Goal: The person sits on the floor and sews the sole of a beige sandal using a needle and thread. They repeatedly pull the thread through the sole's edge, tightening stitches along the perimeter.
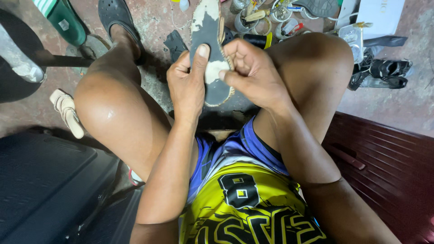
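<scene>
A worn dark shoe sole [206,27] with pale patches and a woven edge stands upright between my knees. My left hand [186,83] grips its lower left side, thumb pressed flat on the dark face. My right hand [250,72] is closed on the sole's right edge, fingers pinching the braided rim near a pale patch. The sole's bottom end is partly hidden behind both hands.
Tins, tape rolls and small tools [266,18] lie on the concrete floor ahead. A white box [377,16] and black shoes [384,72] are at the right, a beige sandal [67,113] at the left, a dark red bench [384,158] under me.
</scene>
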Motion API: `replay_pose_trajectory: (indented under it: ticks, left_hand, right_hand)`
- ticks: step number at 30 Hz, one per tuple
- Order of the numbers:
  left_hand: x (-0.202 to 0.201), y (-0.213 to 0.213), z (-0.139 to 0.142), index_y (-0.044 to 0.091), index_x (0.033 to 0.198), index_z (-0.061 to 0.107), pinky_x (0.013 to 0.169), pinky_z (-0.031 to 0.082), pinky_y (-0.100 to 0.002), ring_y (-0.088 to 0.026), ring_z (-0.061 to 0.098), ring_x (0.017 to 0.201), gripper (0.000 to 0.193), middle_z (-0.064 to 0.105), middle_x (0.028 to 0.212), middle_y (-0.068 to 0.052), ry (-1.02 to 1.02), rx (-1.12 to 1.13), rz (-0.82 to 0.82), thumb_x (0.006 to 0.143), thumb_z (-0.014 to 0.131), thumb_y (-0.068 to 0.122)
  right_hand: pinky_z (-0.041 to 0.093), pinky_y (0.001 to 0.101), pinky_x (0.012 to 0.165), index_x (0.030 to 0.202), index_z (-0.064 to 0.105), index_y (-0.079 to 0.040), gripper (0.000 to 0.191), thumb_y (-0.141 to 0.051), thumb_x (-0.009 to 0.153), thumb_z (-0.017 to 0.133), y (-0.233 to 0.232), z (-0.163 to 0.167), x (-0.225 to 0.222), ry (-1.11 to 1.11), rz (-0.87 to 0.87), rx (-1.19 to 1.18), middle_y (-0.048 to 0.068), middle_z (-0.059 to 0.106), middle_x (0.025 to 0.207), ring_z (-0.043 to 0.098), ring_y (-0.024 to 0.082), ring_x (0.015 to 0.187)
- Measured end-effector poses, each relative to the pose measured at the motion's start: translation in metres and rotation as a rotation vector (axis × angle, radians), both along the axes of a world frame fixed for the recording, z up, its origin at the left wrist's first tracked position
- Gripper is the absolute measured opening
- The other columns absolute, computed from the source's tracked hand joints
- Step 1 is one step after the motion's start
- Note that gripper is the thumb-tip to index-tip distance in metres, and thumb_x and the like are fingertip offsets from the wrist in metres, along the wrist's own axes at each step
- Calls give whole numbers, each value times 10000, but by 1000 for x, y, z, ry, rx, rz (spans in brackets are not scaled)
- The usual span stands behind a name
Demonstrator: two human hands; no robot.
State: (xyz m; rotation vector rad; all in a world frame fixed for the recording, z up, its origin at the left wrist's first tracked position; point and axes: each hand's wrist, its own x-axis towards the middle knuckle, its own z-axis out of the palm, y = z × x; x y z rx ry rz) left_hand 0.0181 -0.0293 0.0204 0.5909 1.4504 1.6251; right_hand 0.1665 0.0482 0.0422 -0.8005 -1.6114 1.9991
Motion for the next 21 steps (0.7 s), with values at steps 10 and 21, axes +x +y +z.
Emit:
replay_pose_trajectory:
  ticks: [10, 21]
  left_hand:
    - [-10, -17, 14, -2, 864, 645, 650, 344, -232, -37, 397, 737, 218, 461, 802, 60, 127, 17, -137, 1012, 706, 145]
    - [-5, -23, 16, -5, 820, 616, 623, 368, -251, -50, 399, 707, 319, 471, 750, 36, 249, -42, -34, 1017, 708, 228]
  right_hand:
    - [526, 211, 811, 1053, 609, -29, 57, -32, 1032, 663, -3, 2, 3, -46, -137, 49, -8, 700, 985, 623, 28, 886]
    - [422, 194, 724, 963, 552, -58, 174, -100, 1101, 649, -12, -10, 2, -62, -155, 142, -67, 554, 863, 480, 5, 805]
